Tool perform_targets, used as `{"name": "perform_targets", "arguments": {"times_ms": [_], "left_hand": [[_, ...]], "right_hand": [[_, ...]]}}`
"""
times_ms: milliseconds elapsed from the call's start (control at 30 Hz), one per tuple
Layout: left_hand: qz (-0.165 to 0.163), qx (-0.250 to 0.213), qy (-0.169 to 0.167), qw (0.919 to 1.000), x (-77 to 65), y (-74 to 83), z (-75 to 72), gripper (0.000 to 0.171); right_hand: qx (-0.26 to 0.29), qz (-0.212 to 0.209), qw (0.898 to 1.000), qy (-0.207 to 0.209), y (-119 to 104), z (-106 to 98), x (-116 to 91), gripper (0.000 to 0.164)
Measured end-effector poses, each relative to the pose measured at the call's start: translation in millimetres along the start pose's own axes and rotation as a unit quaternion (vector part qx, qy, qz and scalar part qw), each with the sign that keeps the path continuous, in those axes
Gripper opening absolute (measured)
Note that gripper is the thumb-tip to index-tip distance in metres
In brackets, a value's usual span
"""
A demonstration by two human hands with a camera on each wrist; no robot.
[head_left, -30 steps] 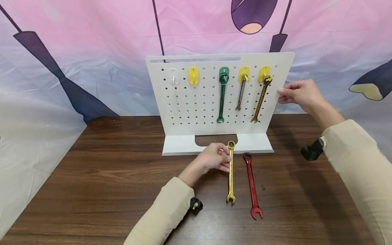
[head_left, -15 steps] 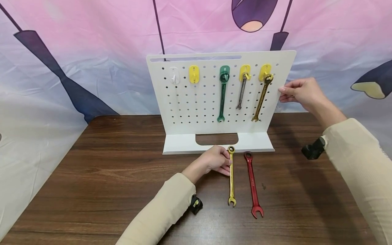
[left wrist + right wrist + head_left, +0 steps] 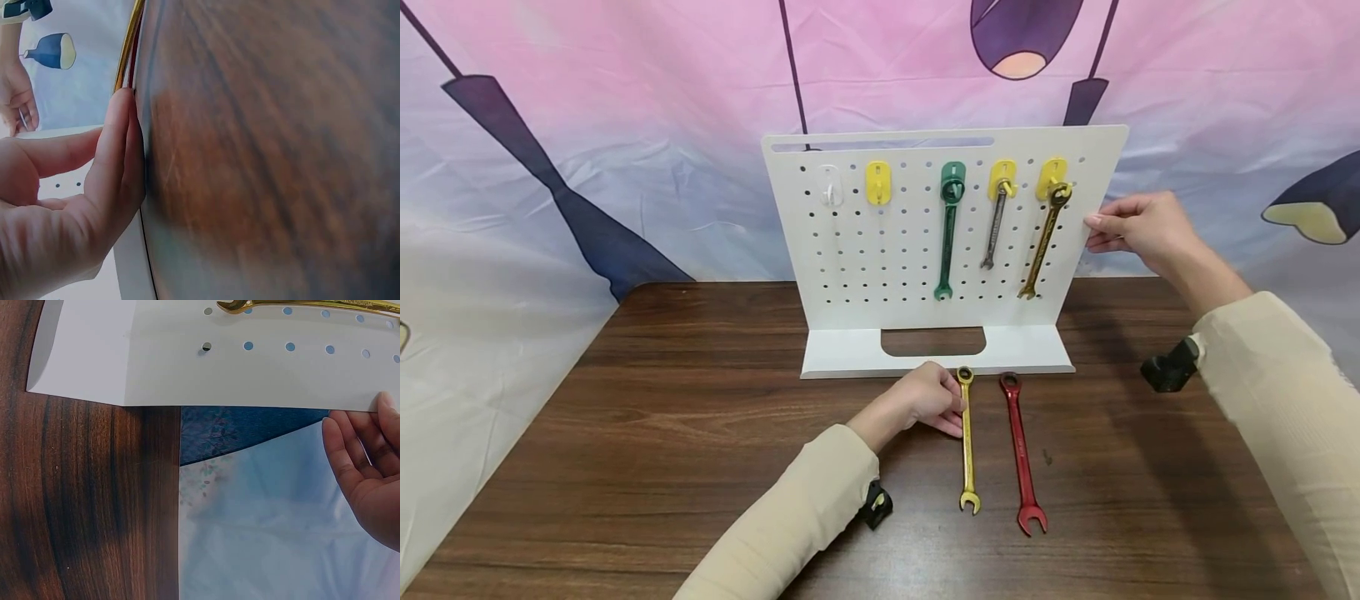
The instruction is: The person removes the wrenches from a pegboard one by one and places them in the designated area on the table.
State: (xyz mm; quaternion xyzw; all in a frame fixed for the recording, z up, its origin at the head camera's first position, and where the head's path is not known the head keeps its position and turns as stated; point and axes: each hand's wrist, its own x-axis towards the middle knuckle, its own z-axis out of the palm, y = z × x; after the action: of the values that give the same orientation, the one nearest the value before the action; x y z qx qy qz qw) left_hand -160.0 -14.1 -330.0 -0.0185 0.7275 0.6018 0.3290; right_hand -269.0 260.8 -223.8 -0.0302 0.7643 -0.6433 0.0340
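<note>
My left hand (image 3: 925,396) is low at the board's front edge, thumb and fingers pinching a shiny gold combination wrench (image 3: 967,454) near its ring end. The wrench's open end points toward me. In the left wrist view, the fingertips of the left hand (image 3: 81,194) meet the gold shaft, and much of the wrench is out of frame. Right of it, a red combination wrench (image 3: 1021,454) lies on the table. My right hand (image 3: 1150,225) pinches the right edge of a white pegboard (image 3: 857,312); the right wrist view has the thumb on its front, fingers behind.
A green wrench (image 3: 947,246), a small silver wrench (image 3: 994,229) and a bronze wrench (image 3: 1042,246) hang from hooks. A white hook (image 3: 829,187) and a yellow hook (image 3: 877,183) at left bear nothing. Behind the dark wooden table (image 3: 685,417) hangs a printed cloth (image 3: 700,150).
My left hand has come slightly down and toward me with the gold wrench, its ring end now below the pegboard's front lip. The right hand has stayed on the board's edge.
</note>
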Motion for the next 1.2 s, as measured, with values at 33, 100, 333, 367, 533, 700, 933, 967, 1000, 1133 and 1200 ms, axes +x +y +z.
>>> {"name": "perform_targets", "arguments": {"times_ms": [33,100,333,367,533,700,933,967,1000,1133,1200], "left_hand": [[0.000,0.004,-0.001,1.0000,-0.5,0.1,0.0,0.014],[0.000,0.011,-0.003,0.9999,-1.1,0.0,-0.3,0.016],[0.008,0.018,-0.007,0.9998,-2.9,-0.6,-4.4,0.009],[0.007,0.017,-0.009,0.9998,-2.9,-0.7,-5.4,0.008],[0.010,0.016,-0.008,0.9998,-4.8,-1.0,-9.9,0.008],[0.010,0.011,-0.006,0.9999,-5.7,0.1,-13.8,0.007],[0.012,-0.005,-0.006,0.9999,-5.3,5.2,-18.4,0.011],[0.013,-0.006,-0.007,0.9999,-5.4,6.4,-19.2,0.012],[0.016,-0.007,-0.006,0.9998,-5.3,7.4,-20.0,0.014],[0.025,-0.013,0.001,0.9996,-5.2,12.1,-23.9,0.016],[0.029,-0.015,0.007,0.9994,-4.7,14.1,-26.6,0.016]], "right_hand": [[-0.001,-0.001,1.000,0.000,0.0,-0.2,-0.1,0.013],[-0.004,0.000,1.000,0.000,0.0,-0.7,-0.2,0.013],[-0.020,0.002,1.000,0.003,-0.7,-1.4,-0.4,0.014],[-0.023,0.001,1.000,0.003,-0.8,-1.4,-0.4,0.014],[-0.029,0.000,1.000,0.004,-0.7,-1.6,-0.9,0.014],[-0.030,-0.001,1.000,0.003,-0.3,-1.3,-0.9,0.014],[-0.029,-0.001,1.000,0.000,-0.2,-1.0,-0.1,0.014],[-0.029,-0.001,1.000,0.000,-0.2,-1.0,0.0,0.014],[-0.028,-0.001,1.000,0.000,-0.1,-1.0,0.1,0.014],[-0.026,0.000,1.000,0.000,0.3,-0.8,0.6,0.014],[-0.028,0.000,1.000,0.000,0.5,-0.6,0.9,0.014]]}}
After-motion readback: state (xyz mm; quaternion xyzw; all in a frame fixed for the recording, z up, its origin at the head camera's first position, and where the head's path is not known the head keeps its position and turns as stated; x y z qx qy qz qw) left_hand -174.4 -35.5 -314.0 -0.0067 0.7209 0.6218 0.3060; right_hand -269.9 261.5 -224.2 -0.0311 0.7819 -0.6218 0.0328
